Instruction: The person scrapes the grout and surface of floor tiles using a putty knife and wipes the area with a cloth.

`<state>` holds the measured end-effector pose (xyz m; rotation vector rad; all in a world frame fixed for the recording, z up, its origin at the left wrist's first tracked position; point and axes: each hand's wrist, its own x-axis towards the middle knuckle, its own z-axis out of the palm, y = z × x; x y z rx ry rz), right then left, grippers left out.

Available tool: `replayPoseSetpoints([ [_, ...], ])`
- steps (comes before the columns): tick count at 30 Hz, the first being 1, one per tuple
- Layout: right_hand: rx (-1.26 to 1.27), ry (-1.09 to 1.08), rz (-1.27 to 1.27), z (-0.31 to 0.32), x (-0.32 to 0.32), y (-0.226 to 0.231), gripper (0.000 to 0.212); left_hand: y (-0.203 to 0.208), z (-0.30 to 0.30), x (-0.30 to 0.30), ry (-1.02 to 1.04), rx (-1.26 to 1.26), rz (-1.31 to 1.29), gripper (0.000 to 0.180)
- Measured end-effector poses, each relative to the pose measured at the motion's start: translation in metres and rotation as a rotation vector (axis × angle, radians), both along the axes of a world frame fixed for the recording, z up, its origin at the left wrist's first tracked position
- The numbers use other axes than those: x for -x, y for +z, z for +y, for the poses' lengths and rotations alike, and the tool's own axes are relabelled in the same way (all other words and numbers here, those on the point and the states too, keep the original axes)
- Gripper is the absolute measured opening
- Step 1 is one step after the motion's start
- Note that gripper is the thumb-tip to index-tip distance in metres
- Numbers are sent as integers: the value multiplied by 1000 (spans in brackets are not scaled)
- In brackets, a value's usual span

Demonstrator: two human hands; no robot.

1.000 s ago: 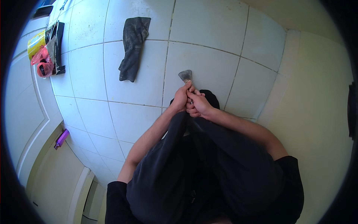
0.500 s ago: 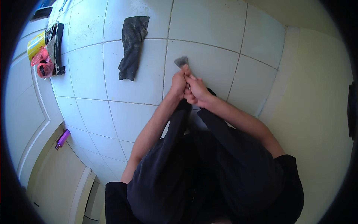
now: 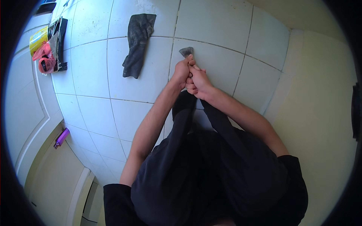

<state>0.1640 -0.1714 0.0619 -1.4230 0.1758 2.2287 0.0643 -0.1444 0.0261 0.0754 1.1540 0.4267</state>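
A putty knife (image 3: pixel 186 51) with a flared grey blade points away from me, low over the white floor tiles (image 3: pixel 211 60). Its handle is wrapped by both my hands and mostly hidden. My left hand (image 3: pixel 181 71) is closed around it, with fingers stretched up toward the blade. Pressed against that hand from the right, my right hand (image 3: pixel 199 80) is closed on the handle too. To the left of the blade lies a crumpled dark grey cloth (image 3: pixel 138 47), apart from my hands.
At the far left stand a yellow container (image 3: pixel 38 39), a pink plastic bag (image 3: pixel 46 63) and a black tray-like object (image 3: pixel 61 45) beside a white door (image 3: pixel 28 98). A purple bottle (image 3: pixel 62 138) is further back on the left. A pale wall (image 3: pixel 320 105) runs along my right.
Both hands and the putty knife have moved slightly forward, away from me. The view has shifted a little; the cloth stays on the floor.
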Motion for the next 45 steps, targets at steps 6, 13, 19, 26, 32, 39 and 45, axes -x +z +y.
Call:
replayPoseSetpoints([
  [6, 142, 49, -33, -45, -12, 15, 45, 3, -50, -16, -14, -24, 25, 43],
  [13, -26, -49, -13, 2, -15, -3, 44, 20, 9, -23, -23, 22, 23, 45],
  [19, 142, -1, -28, -35, -21, 14, 46, 2, -41, -28, -29, -56, 56, 44],
  [26, -8, -36, -38, 10, -19, -2, 42, 11, 20, -26, -41, -26, 18, 41],
  [32, 112, 5, -47, -28, -27, 12, 40, -19, -38, -27, -59, -45, -4, 38],
  [39, -40, -60, -38, 11, -27, -4, 46, -1, 28, -36, -25, -30, 20, 40],
  [45, 138, -1, -20, -34, -30, 9, 47, -11, -27, -33, -122, 11, 6, 40],
])
